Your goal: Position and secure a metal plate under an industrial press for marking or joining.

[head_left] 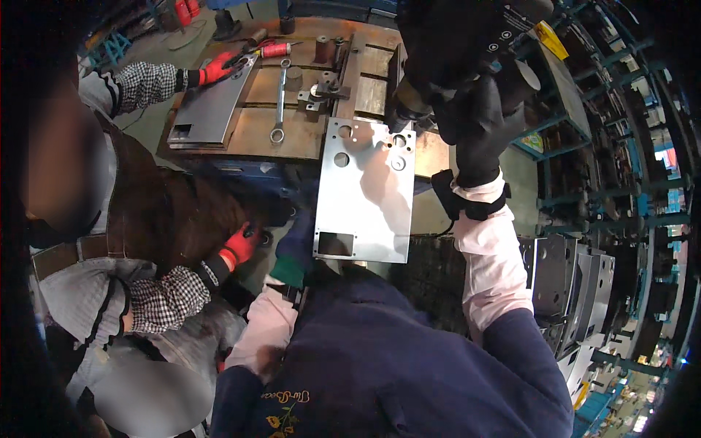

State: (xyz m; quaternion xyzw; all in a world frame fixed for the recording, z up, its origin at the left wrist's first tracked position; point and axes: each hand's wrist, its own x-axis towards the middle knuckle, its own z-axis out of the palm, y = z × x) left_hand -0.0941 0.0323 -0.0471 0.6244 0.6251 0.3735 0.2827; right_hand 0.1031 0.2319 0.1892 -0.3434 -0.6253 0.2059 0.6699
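Observation:
A flat silver metal plate [365, 201] with round holes near its far end and a rectangular cutout near its close end lies in front of me. Its far end rests at a worktable, beneath a dark machine head [467, 44]. My right hand [480, 139], in a black glove, is raised against that machine; its fingers look curled, but what they hold blends into the dark. Low beside the plate's left edge is my left hand [296, 244], in a dark glove with a green cuff. Its fingers are hidden, so a grip on the plate cannot be confirmed.
On the left, a co-worker's red-gloved hand [219, 69] touches another metal plate [212, 109] on the worktable [255, 139]. Their other red-gloved hand [239, 247] is lower. A wrench [280, 102] and a clamp [325, 91] lie between. Stacked panels [584, 285] and racks stand right.

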